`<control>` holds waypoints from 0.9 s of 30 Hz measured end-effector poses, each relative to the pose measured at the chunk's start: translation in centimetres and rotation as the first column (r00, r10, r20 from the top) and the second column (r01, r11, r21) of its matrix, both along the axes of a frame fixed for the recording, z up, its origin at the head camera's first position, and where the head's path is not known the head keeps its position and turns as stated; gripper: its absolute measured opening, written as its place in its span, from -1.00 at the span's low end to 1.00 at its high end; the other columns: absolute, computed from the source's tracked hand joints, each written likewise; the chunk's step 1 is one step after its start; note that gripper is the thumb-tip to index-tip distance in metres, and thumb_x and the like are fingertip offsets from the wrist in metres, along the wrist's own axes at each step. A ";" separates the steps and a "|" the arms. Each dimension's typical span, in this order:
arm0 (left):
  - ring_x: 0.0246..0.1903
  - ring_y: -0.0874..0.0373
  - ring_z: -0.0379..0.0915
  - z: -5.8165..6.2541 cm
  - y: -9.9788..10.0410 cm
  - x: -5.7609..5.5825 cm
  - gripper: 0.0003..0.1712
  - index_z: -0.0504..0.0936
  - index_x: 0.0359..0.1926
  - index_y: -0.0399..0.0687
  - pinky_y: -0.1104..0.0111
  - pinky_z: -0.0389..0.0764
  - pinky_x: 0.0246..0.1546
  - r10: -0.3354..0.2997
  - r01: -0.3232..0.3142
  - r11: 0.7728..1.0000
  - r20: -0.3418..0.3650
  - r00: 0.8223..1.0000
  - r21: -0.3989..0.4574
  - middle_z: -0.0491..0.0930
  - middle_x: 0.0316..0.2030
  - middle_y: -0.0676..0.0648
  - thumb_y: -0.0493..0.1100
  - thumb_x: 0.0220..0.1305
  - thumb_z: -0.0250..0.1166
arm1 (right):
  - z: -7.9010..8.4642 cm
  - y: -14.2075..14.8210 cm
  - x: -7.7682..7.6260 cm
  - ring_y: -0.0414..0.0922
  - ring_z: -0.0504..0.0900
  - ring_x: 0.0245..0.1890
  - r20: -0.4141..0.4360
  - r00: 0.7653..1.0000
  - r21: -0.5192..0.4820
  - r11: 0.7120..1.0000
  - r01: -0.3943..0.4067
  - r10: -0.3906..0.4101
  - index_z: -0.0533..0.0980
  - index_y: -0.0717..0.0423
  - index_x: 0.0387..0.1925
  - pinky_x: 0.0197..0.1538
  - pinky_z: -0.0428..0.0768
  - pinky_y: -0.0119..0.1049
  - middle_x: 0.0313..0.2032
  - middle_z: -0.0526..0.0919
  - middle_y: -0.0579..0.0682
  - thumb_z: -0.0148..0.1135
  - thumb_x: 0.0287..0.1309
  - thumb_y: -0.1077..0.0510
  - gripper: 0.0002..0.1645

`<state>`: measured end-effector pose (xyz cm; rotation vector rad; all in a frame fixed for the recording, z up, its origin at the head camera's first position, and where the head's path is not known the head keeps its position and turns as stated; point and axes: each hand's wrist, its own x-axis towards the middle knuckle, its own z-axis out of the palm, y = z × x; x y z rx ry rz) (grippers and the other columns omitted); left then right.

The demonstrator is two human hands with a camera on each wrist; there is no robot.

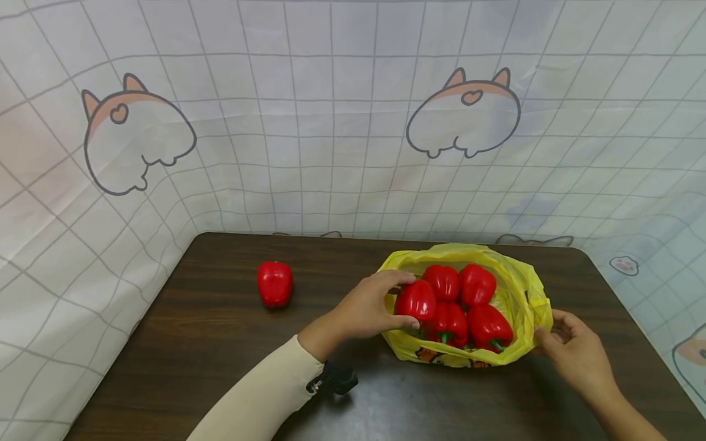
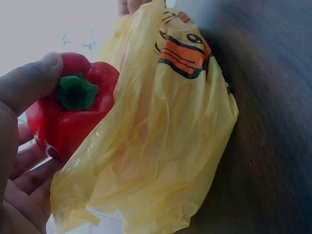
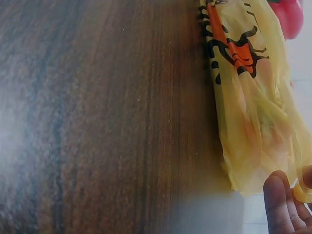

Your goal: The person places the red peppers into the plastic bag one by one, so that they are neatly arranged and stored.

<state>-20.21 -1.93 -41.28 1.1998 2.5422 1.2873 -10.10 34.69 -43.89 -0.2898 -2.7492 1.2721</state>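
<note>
A yellow plastic bag stands with its mouth open, several red bell peppers inside. My left hand grips one red bell pepper at the bag's left rim, thumb on the near side and fingers on the far side. In the left wrist view this bell pepper shows its green stem toward the camera, beside the bag wall. At the opposite side, my right hand pinches the bag's right rim between thumb and fingers, also seen in the right wrist view.
One more red bell pepper stands on the dark wooden table, left of the bag. A white curtain with grid lines and cartoon animals hangs behind the table. A black device is strapped at the left wrist.
</note>
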 end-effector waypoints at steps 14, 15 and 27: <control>0.15 0.12 0.49 -0.9 -0.4 0.1 -0.16 0.49 0.36 -0.11 0.30 0.59 0.12 0.029 -0.029 0.995 -0.002 1.000 -0.094 0.53 0.25 -0.01 0.03 0.11 0.60 | -0.2 0.1 0.0 -0.11 0.77 -0.40 -0.019 1.000 -0.029 1.000 -0.003 0.003 0.31 0.47 0.31 -0.35 0.73 -0.26 0.09 0.57 0.48 0.15 0.49 0.12 -0.41; 0.16 0.11 0.49 -1.0 -0.4 0.1 -0.16 0.49 0.37 -0.10 0.32 0.59 0.12 0.030 -0.031 0.994 -0.008 1.000 -0.103 0.53 0.26 -0.01 0.04 0.12 0.60 | -0.2 0.1 0.0 -0.11 0.77 -0.40 -0.016 1.000 -0.027 1.000 -0.002 0.002 0.31 0.47 0.31 -0.35 0.73 -0.26 0.09 0.57 0.48 0.15 0.49 0.11 -0.41; 0.16 0.15 0.47 -1.9 0.0 0.1 -0.19 0.52 0.32 -0.12 0.39 0.55 0.12 0.038 -0.045 0.985 -0.043 0.998 -0.169 0.56 0.21 -0.01 0.05 0.11 0.60 | -0.2 0.1 0.0 -0.11 0.78 -0.38 -0.001 1.000 -0.039 0.999 0.002 -0.002 0.28 0.48 0.33 -0.33 0.73 -0.26 0.12 0.54 0.51 0.15 0.49 0.11 -0.38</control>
